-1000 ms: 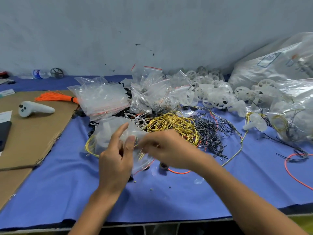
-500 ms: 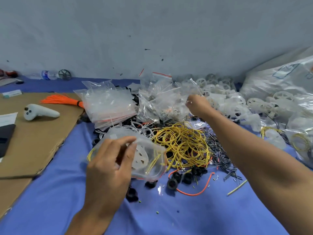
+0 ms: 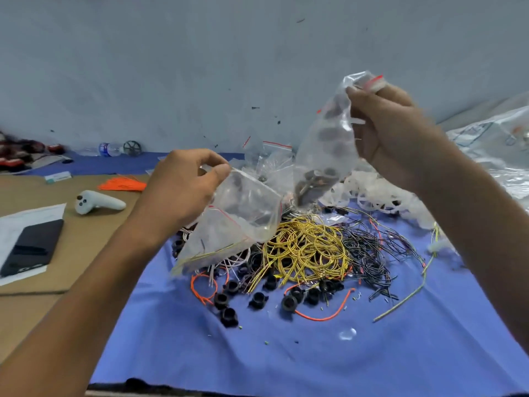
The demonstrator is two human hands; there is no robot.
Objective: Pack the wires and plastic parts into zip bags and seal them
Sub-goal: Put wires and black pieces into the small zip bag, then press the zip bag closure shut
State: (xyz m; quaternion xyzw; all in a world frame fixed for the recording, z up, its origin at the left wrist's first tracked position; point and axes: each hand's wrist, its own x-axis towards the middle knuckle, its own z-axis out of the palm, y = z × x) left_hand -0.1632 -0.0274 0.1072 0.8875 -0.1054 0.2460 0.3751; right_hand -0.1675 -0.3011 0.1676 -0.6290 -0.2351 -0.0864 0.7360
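Above the blue-clothed worktop [image 3: 315, 353], the left hand [image 3: 183, 190] pinches a clear plastic zip bag [image 3: 237, 222] holding yellow wire, the right hand [image 3: 392, 133] grips a second clear zip bag [image 3: 329, 144] of dark parts higher up, over tangled yellow wire coils [image 3: 306, 247] and small black plastic rings [image 3: 229, 313].

Person seen as two hands and two forearms.

- left hand [image 3: 183, 190]: bare, sharp in frame, knuckle lines and skin creases readable; thumbnail shows at thumb tip, detail too small to tell.
- left forearm [image 3: 94, 282]: bare along whole visible length, from wrist to near left corner; looks broad at near edge under wide-angle lens.
- right hand [image 3: 392, 138]: bare, outline softened by blur, finger detail hard to read.
- right forearm [image 3: 481, 224]: bare from wrist to right edge, likewise broad near frame edge.
- Clothing above forearms outside frame: cannot tell.
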